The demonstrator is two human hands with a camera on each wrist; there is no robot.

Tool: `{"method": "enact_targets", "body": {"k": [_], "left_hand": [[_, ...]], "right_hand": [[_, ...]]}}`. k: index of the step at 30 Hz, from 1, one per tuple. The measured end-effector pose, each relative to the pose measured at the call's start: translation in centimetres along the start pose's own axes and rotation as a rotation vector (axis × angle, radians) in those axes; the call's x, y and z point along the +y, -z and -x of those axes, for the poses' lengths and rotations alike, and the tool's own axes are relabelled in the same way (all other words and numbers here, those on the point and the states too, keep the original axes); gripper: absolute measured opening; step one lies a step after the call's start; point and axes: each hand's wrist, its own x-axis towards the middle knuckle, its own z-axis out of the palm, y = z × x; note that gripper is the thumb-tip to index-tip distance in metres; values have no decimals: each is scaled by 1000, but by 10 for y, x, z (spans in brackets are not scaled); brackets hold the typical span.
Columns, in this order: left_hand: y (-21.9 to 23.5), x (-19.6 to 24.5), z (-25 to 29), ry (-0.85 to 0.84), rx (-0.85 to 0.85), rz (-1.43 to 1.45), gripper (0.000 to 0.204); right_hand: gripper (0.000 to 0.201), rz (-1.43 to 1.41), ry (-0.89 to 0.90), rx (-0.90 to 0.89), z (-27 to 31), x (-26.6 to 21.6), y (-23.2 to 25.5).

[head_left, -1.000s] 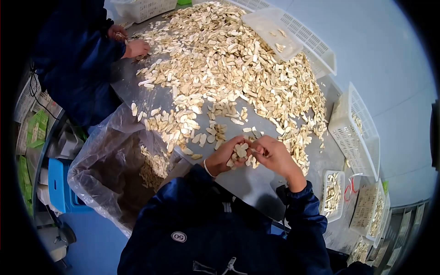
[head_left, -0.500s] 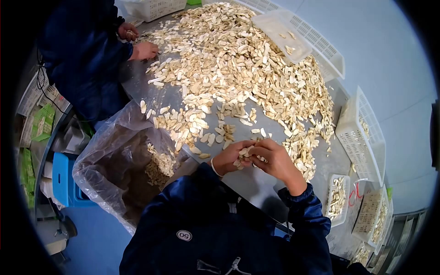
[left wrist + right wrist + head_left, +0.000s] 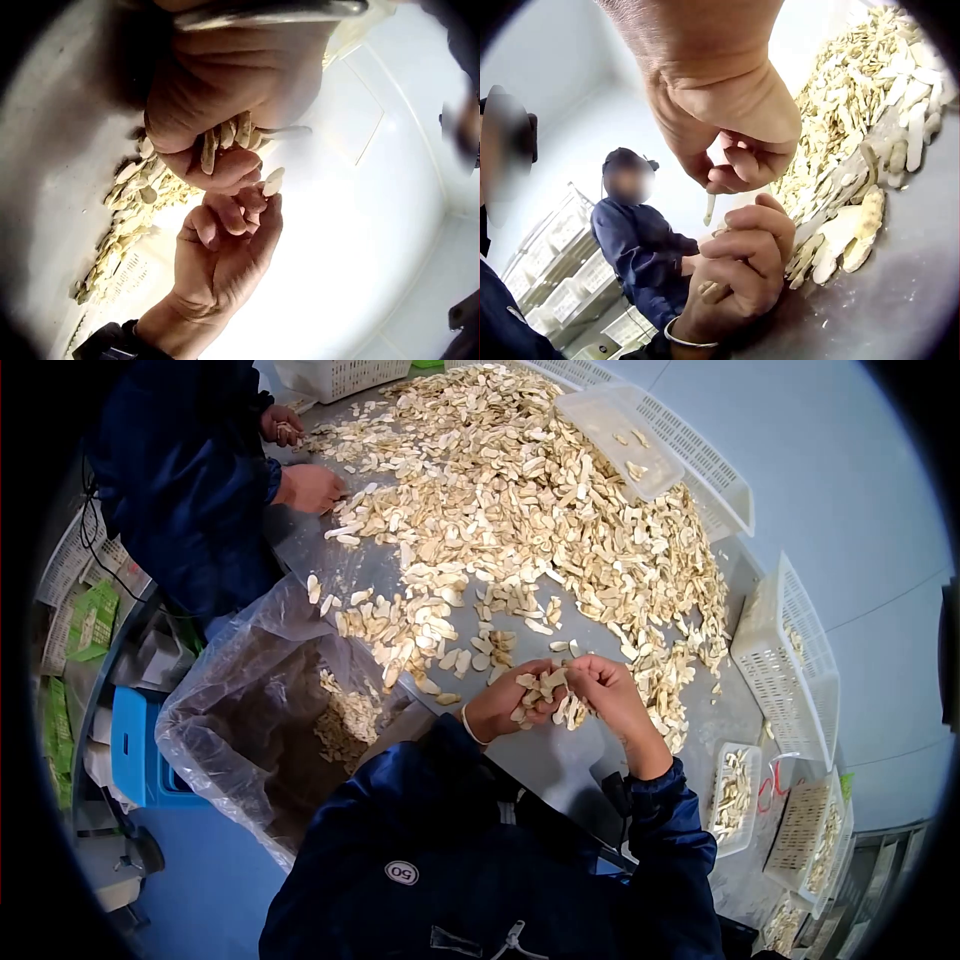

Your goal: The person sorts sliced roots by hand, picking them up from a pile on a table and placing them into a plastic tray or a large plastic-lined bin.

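Over the near edge of the metal table (image 3: 545, 760) my left hand (image 3: 500, 705) grips a handful of pale dried slices (image 3: 540, 682). My right hand (image 3: 608, 690) is close against it, fingers curled, pinching slices at the handful's edge. In the left wrist view the left hand (image 3: 217, 97) clutches several slices (image 3: 225, 142), and the right hand (image 3: 225, 247) below pinches one slice (image 3: 274, 180). In the right wrist view the right hand (image 3: 727, 127) pinches a thin slice (image 3: 710, 206) just above the curled left hand (image 3: 742, 262).
A big pile of slices (image 3: 520, 490) covers the table, with a white basket (image 3: 610, 425) lying on it. More baskets (image 3: 785, 650) and a small tray (image 3: 735, 795) stand at right. A clear bag (image 3: 250, 700) with slices hangs at left. Another person (image 3: 190, 490) works at the far left.
My right hand has drawn a little to the right off the handful, so more slices show in the left hand. The other person's hand slid nearer along the table edge.
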Motion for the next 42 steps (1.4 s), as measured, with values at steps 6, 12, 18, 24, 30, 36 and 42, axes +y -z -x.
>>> {"method": "enact_targets", "body": {"k": [6,12,18,24,30,36,42], "left_hand": [[-4,0,1,-11,98,-20,32],[1,0,1,-34,100,-109,31],[1,2,2,-10,116,-107,31],[4,0,1,-12,60,-124,30],[0,1,2,-26,92,-153,30],[-6,2,4,-13,131,-144,29],[-16,3,3,20,263,-148,29]], "right_hand": [[19,-75,-99,-33,2,0,6],[20,800,285,232,2,6,42],[25,915,205,93,10,29,54],[25,919,202,66,9,42,53],[14,904,314,95,7,38,57],[15,906,45,-45,3,3,59],[20,696,-8,-74,-37,-51,107]]}}
